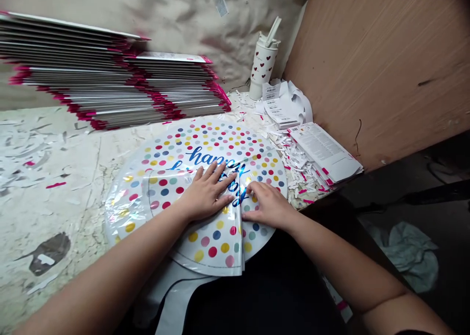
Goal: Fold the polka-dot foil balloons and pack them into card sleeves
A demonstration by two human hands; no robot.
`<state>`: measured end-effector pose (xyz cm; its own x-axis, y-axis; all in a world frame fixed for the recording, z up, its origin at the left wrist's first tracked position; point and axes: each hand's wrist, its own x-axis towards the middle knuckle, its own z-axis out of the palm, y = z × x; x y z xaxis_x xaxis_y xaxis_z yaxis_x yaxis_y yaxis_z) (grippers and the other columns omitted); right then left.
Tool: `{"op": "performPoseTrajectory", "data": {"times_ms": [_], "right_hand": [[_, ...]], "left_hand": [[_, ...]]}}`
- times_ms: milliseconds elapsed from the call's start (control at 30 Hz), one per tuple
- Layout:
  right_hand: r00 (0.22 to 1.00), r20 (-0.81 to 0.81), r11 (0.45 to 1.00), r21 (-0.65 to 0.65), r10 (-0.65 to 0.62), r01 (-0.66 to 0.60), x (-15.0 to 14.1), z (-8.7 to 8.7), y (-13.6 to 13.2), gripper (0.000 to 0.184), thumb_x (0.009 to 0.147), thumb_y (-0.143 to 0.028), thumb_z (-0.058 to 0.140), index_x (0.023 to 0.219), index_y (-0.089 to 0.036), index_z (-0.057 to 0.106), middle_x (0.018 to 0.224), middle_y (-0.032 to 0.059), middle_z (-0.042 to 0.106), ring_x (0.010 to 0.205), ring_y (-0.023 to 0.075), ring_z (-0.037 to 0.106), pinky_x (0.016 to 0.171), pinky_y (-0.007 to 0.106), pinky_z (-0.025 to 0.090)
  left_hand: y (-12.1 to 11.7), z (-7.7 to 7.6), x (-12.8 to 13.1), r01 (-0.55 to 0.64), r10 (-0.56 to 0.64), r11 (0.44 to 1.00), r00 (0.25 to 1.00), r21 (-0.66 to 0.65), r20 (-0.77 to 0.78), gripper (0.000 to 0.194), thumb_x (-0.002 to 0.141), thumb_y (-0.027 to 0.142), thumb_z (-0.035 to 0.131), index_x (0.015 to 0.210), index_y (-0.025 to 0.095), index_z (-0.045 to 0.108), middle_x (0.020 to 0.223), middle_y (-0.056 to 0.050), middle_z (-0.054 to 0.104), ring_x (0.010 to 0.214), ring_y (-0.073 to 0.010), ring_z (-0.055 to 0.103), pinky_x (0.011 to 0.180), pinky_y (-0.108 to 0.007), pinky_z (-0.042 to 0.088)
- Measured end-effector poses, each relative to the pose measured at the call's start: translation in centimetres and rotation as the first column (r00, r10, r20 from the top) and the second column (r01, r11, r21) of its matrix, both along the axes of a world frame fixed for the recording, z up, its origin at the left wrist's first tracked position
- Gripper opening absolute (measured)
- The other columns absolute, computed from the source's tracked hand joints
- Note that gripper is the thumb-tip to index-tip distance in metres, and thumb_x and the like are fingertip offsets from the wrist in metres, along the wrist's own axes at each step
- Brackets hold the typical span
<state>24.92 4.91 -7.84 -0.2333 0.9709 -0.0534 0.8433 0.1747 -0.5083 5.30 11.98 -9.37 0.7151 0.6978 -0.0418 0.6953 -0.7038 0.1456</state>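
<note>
A flat, uninflated foil balloon (216, 237) with coloured dots lies folded in front of me, its straight edge running toward me. Beneath it spreads a round dotted foil balloon (205, 134) with blue "happy" lettering. My left hand (207, 190) lies flat on the folded balloon, fingers spread, pressing over part of the lettering. Just right of the straight edge, my right hand (268, 205) rests on the foil with bent fingers, thumb and forefinger apart. Its fingertips are at or very near the edge; the other fingers are partly hidden. A pale tail (176, 300) hangs off the near side.
Stacks of pink-edged flat packages (147, 90) stand at the back left. A white tumbler with hearts (263, 63) is behind, near label strips (284, 107) and a pile of printed cards (326, 151). Paper scraps (25, 154) litter the table. A wooden panel (382, 65) rises at right.
</note>
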Motion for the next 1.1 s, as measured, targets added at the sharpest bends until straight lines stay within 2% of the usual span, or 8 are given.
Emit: {"op": "performPoseTrajectory", "data": {"times_ms": [167, 333, 400, 500, 633, 900, 1033, 1100], "right_hand": [[0.990, -0.005, 0.941, 0.311, 0.142, -0.133, -1.2, -0.7, -0.2, 0.052, 0.072, -0.019, 0.061, 0.122, -0.021, 0.048, 0.124, 0.0117, 0.050, 0.118, 0.0266, 0.043, 0.099, 0.044, 0.035], [0.721, 0.097, 0.623, 0.434, 0.686, -0.651, -0.1, -1.5, -0.6, 0.028, 0.088, -0.011, 0.043, 0.107, -0.021, 0.061, 0.121, 0.0077, 0.060, 0.124, 0.0183, 0.044, 0.105, 0.040, 0.031], [0.640, 0.018, 0.587, 0.380, 0.768, -0.715, 0.5, -1.7, -0.6, 0.025, 0.088, -0.013, 0.044, 0.104, -0.018, 0.063, 0.116, 0.0087, 0.063, 0.117, 0.0170, 0.051, 0.103, 0.037, 0.035], [0.679, -0.227, 0.716, 0.229, 0.698, -0.660, 1.6, -1.5, -0.3, 0.023, 0.088, -0.020, 0.044, 0.100, -0.018, 0.063, 0.102, 0.0059, 0.068, 0.101, 0.0145, 0.061, 0.094, 0.031, 0.042], [0.857, -0.451, 0.939, -0.105, 0.249, -0.328, 2.3, -0.7, 0.7, 0.033, 0.088, -0.035, 0.043, 0.063, -0.017, 0.055, 0.056, -0.0030, 0.053, 0.056, 0.0099, 0.053, 0.055, 0.021, 0.042], [0.976, -0.190, 0.942, -0.333, -0.106, 0.038, -0.8, 0.7, 3.4, 0.031, 0.084, -0.039, 0.045, 0.065, -0.018, 0.056, 0.050, -0.0039, 0.045, 0.047, 0.0098, 0.043, 0.048, 0.022, 0.031], [0.989, -0.073, 0.938, -0.332, -0.131, 0.100, -2.1, 1.2, 4.5, 0.029, 0.083, -0.036, 0.048, 0.061, -0.019, 0.056, 0.051, -0.0010, 0.048, 0.048, 0.0118, 0.044, 0.049, 0.024, 0.029], [0.990, -0.028, 0.937, -0.327, -0.136, 0.120, -2.4, 1.3, 4.8, 0.027, 0.082, -0.033, 0.048, 0.062, -0.019, 0.057, 0.053, -0.0004, 0.050, 0.049, 0.0120, 0.044, 0.049, 0.024, 0.028]], "left_hand": [[-0.1, -0.6, -0.5, -0.042, 0.041, 0.999, 0.999, 0.033, 0.022, 0.059, 0.088, 0.051, 0.033, 0.141, 0.026, 0.025, 0.151, -0.011, 0.015, 0.138, -0.0327, 0.008, 0.105, -0.056, 0.013], [-0.3, -0.3, 0.3, 0.178, -0.181, 0.982, 0.982, 0.059, 0.056, 0.051, 0.090, 0.035, 0.033, 0.138, 0.015, 0.033, 0.147, -0.011, 0.026, 0.137, -0.0249, 0.018, 0.110, -0.047, 0.012], [-0.5, -0.1, 0.9, 0.229, -0.230, 0.973, 0.972, 0.021, 0.057, 0.049, 0.093, 0.034, 0.028, 0.138, 0.015, 0.033, 0.145, -0.009, 0.031, 0.135, -0.0215, 0.023, 0.110, -0.042, 0.017], [-0.7, 0.2, 0.5, 0.163, -0.163, 0.987, 0.986, -0.006, 0.036, 0.052, 0.093, 0.043, 0.026, 0.139, 0.020, 0.030, 0.147, -0.006, 0.028, 0.136, -0.0233, 0.022, 0.109, -0.044, 0.019], [-1.2, 0.1, -4.2, -0.017, 0.017, 1.000, 1.000, 0.001, -0.023, 0.052, 0.092, 0.044, 0.025, 0.142, 0.029, 0.020, 0.148, -0.001, 0.025, 0.137, -0.0255, 0.019, 0.108, -0.051, 0.017], [-4.3, -1.5, -10.9, -0.279, 0.283, 0.955, 0.959, 0.099, -0.026, 0.052, 0.091, 0.039, 0.031, 0.141, 0.027, 0.023, 0.149, -0.008, 0.019, 0.137, -0.0328, 0.013, 0.104, -0.062, 0.018], [-3.3, 0.2, -12.0, -0.399, 0.394, 0.917, 0.907, 0.005, 0.148, 0.044, 0.090, 0.040, 0.036, 0.132, 0.027, 0.043, 0.140, -0.004, 0.042, 0.127, -0.0314, 0.039, 0.100, -0.054, 0.034], [-3.0, 1.9, -12.3, -0.560, 0.535, 0.828, 0.804, 0.031, 0.259, 0.043, 0.091, 0.038, 0.031, 0.130, 0.023, 0.045, 0.132, -0.003, 0.051, 0.118, -0.0294, 0.049, 0.094, -0.047, 0.044]]}}
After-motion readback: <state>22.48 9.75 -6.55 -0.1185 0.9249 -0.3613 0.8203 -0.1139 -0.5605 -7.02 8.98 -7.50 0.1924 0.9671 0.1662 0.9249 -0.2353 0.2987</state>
